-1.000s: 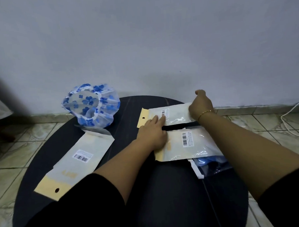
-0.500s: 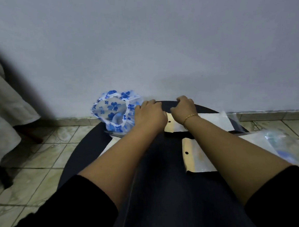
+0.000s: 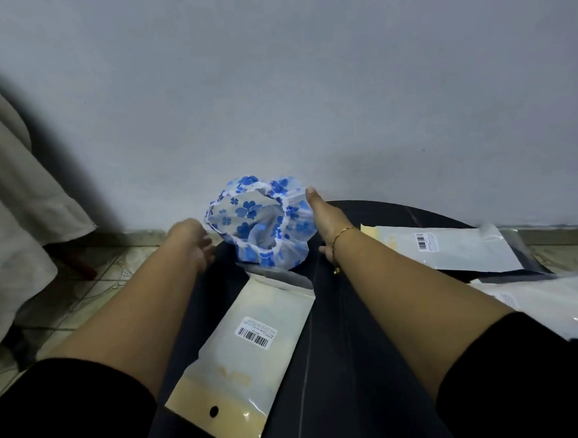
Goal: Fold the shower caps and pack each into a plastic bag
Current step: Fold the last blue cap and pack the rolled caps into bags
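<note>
Nearest the camera, two black sleeves frame a dark round tabletop. Between the forearms lies an empty plastic bag, flat, with a barcode label facing up and its tan punched header toward the person. Its far, open end sits just beside the shower cap. The cap, clear with blue flowers and a frilled elastic rim, stands puffed up at the far edge of the tabletop, its opening tilted toward the camera. The left hand is just left of the cap, blurred; its fingers look loosely curled, and I cannot tell whether they touch it. The right hand lies against the cap's right side, fingers extended and spread, gripping nothing. To the right, two more plastic bags lie flat. Behind everything rises a plain grey wall.
</note>
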